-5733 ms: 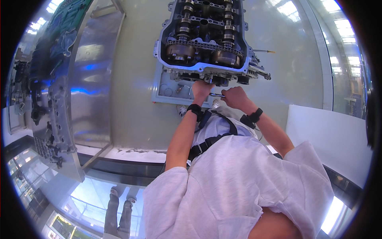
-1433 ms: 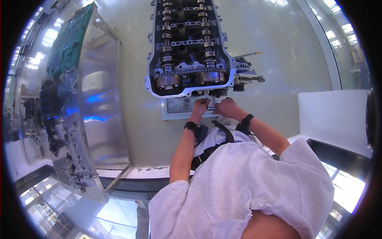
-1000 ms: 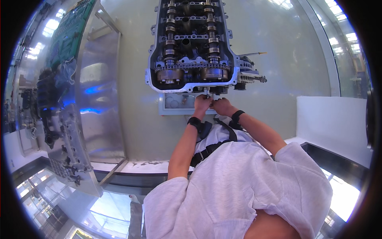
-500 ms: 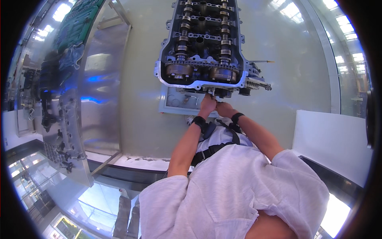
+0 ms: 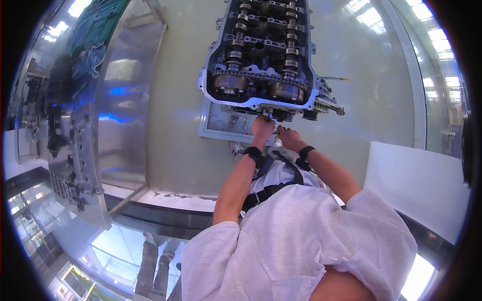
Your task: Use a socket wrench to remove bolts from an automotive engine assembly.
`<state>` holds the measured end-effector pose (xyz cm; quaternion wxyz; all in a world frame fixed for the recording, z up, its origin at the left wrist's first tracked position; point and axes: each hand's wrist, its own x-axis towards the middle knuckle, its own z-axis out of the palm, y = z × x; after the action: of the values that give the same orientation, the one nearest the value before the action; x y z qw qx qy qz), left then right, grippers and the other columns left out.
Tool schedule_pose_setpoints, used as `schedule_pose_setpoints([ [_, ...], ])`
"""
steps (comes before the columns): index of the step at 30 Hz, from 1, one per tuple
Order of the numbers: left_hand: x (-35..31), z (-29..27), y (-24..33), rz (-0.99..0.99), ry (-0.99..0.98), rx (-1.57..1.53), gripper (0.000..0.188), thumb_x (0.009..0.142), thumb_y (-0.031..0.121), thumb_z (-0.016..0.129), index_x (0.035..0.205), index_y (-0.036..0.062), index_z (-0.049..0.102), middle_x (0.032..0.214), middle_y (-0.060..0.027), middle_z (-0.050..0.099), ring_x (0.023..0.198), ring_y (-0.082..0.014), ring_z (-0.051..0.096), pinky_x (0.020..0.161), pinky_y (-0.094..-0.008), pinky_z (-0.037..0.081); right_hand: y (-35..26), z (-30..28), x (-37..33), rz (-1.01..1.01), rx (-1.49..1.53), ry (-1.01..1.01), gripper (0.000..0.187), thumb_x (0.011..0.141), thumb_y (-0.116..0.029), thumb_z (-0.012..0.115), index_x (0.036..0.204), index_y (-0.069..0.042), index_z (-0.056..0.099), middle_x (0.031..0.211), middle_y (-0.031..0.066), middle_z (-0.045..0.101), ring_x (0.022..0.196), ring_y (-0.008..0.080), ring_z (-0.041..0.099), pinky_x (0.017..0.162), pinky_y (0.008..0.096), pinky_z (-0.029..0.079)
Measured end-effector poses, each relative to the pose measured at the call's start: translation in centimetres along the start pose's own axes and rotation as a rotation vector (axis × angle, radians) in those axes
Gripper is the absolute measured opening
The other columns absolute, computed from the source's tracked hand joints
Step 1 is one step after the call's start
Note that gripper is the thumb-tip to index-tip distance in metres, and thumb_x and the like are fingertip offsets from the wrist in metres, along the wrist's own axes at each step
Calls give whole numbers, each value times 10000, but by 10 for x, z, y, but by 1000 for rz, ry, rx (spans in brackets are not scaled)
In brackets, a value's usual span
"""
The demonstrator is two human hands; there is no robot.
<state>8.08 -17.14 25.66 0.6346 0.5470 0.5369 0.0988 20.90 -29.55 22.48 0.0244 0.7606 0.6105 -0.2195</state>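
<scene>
An engine (image 5: 258, 95) with its top uncovered stands in front of me, two camshafts, a timing chain and two round sprockets showing. My left hand (image 5: 262, 129) is closed at the lower middle of its near end. A short shiny metal piece (image 5: 271, 115) rises beside those fingers, and its lower part is hidden in the grip. Just to the right and slightly nearer to me is my right hand (image 5: 289, 137), its fingers bent and pinched together. A small dark bit shows at its fingertips, too small to name.
Beneath the engine's near end lies a light grey tray (image 5: 213, 133) with small parts in it. A metal bench (image 5: 123, 100) on the left bears engine parts and a green case (image 5: 100, 25). A white panel (image 5: 411, 180) stands at the right. A thin yellow-tipped rod (image 5: 337, 78) sticks out from the engine's right side.
My right hand has drawn slightly right and away from my left hand, so a gap shows between them. The left stays at the engine's near end. The whole view has shifted a little.
</scene>
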Motion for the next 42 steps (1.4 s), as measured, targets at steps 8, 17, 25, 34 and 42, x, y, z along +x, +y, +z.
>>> schedule_pose_setpoints([
  [8, 32, -21, -61, 77, 129, 30, 248, 679, 171, 701, 891, 42, 686, 712, -95, 699, 674, -226, 692, 663, -356, 537, -67, -107, -21, -223, -300, -194, 285, 838, -377, 607, 894, -97, 603, 694, 98, 656, 755, 296, 666, 662, 429, 483],
  [17, 15, 4, -27, 214, 218, 141, 356, 620, 196, 736, 936, 38, 690, 759, -124, 692, 666, -227, 674, 618, -331, 532, -19, -21, 15, 31, -106, -138, 273, 883, -342, 572, 946, -76, 585, 810, 125, 673, 831, 300, 669, 711, 460, 509],
  [25, 6, -17, -27, 43, 181, -143, 320, 630, 182, 756, 918, 68, 676, 745, -116, 696, 656, -248, 680, 631, -342, 530, -69, -118, -20, -154, -277, -250, 332, 900, -392, 539, 940, -63, 568, 741, 148, 660, 720, 332, 660, 639, 463, 502],
  [34, 2, -24, -18, 82, 99, -52, 264, 725, 146, 733, 954, 45, 652, 836, -137, 704, 775, -278, 682, 717, -360, 524, -36, -41, 23, -198, -304, -358, 288, 857, -238, 558, 1075, -51, 537, 742, 129, 674, 764, 317, 674, 731, 430, 491],
  [42, 18, -11, -44, 63, -211, -188, 235, 866, 246, 593, 904, 27, 670, 819, -131, 697, 755, -234, 680, 688, -348, 511, -46, -64, -14, -160, -260, -205, 260, 920, -307, 518, 1026, -72, 541, 703, 130, 649, 705, 333, 650, 704, 436, 489],
])
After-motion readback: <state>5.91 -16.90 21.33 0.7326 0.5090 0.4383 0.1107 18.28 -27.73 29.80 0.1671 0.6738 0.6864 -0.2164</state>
